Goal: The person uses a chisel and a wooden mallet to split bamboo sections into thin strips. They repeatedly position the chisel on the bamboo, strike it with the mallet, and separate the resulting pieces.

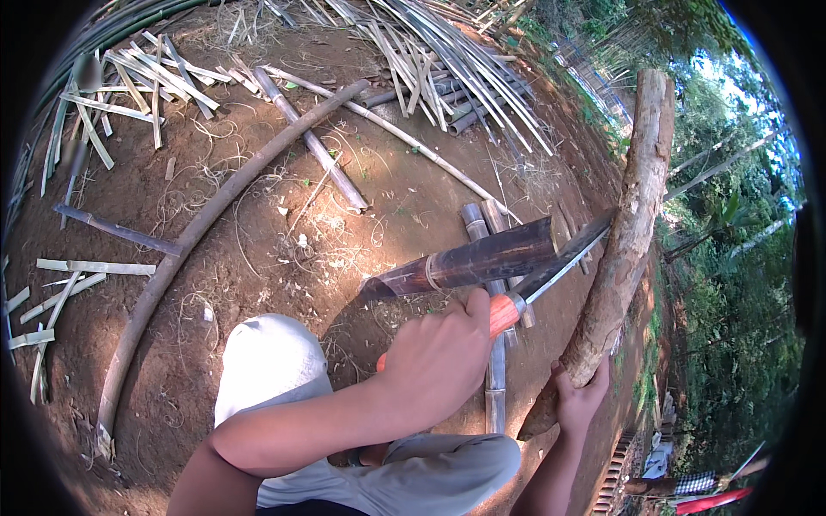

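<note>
My left hand (440, 351) is closed around the orange-red handle of a machete (545, 281). The dark blade slants up to the right and meets the side of a rough, bark-brown log (626, 211); I cannot see its tip beyond the wood. My right hand (580, 402) grips the log near its lower end, thumb on the near side. The log stands tilted, its top leaning right and away from me. Just beyond my left hand, a dark, thick bamboo piece (482, 256) with a tied ring lies across thinner bamboo poles (496, 391).
A long curved pole (219, 202) lies on the brown soil to the left. Split bamboo strips (159, 73) are scattered at the far left, with a longer heap (430, 56) at the back. Trees (723, 275) rise at the right, and a red object (714, 501) is at the lower right.
</note>
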`<state>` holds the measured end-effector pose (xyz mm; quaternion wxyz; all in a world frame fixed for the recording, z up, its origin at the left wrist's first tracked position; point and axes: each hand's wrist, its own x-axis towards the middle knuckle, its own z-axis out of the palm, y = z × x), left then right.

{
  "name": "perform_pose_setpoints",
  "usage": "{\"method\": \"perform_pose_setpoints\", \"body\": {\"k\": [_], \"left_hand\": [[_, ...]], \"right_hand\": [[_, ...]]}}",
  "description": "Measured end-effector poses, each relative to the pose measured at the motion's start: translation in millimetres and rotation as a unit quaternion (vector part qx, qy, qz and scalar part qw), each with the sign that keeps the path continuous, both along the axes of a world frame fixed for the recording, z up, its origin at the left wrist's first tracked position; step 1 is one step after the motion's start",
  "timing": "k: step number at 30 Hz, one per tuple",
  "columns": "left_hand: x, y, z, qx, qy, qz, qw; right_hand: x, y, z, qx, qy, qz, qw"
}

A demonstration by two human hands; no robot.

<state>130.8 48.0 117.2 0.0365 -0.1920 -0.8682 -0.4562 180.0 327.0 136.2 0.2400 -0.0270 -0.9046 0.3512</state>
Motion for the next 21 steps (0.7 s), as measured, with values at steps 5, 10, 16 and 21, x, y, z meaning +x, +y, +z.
{"method": "perform_pose_setpoints", "body": {"k": [5,10,16,21], "left_hand": [[-3,-5,-1,0.038,-0.009,-0.010,0.999],[-9,-23,8,0.063,-0.044,-0.037,0.996],[-4,-28,14,0.045,-0.029,-0.040,0.998],[-1,-35,17,0.029,-0.009,-0.024,0.999]], "right_hand": [[-3,-4,-14,-0.035,0.006,-0.005,0.999],[-35,-32,-42,-0.134,0.094,-0.025,0.986],[-112,-66,-33,-0.202,0.227,-0.027,0.953],[-110,-84,-21,-0.266,0.178,-0.006,0.947]]}}
